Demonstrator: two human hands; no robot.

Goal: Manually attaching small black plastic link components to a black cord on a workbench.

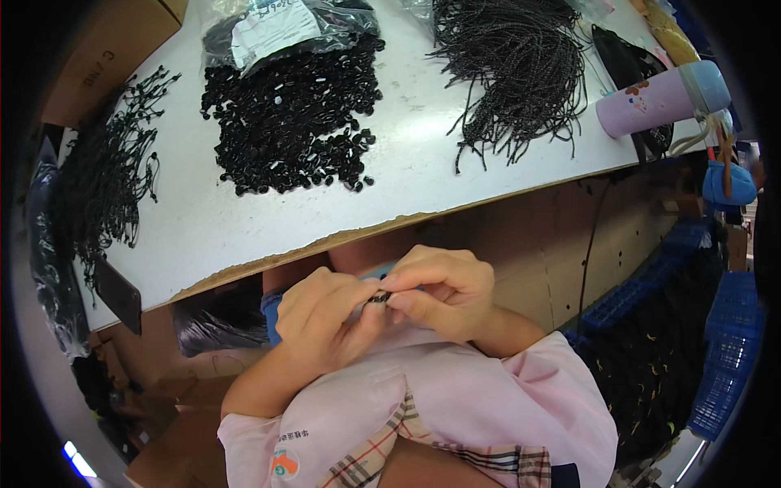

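Close in front of my body, off the table's near edge, my left hand (329,317) and my right hand (439,294) meet fingertip to fingertip. Both pinch a short bit of black cord (379,298) with lighter flecks; most of it is hidden by the fingers, and whether a small black part sits on it I cannot tell. On the white table lie a heap of small shiny black plastic pieces (285,130), a bundle of black speckled cords (517,77) to its right, and a pile of knotted black cords with small ends (106,175) at the left.
The white table (423,146) has a chipped front edge. A plastic bag (325,32) with a white label stands behind the heap. A lilac bottle (651,102) lies at the right, a dark phone (119,294) at the left corner. Blue baskets (724,350) stand lower right.
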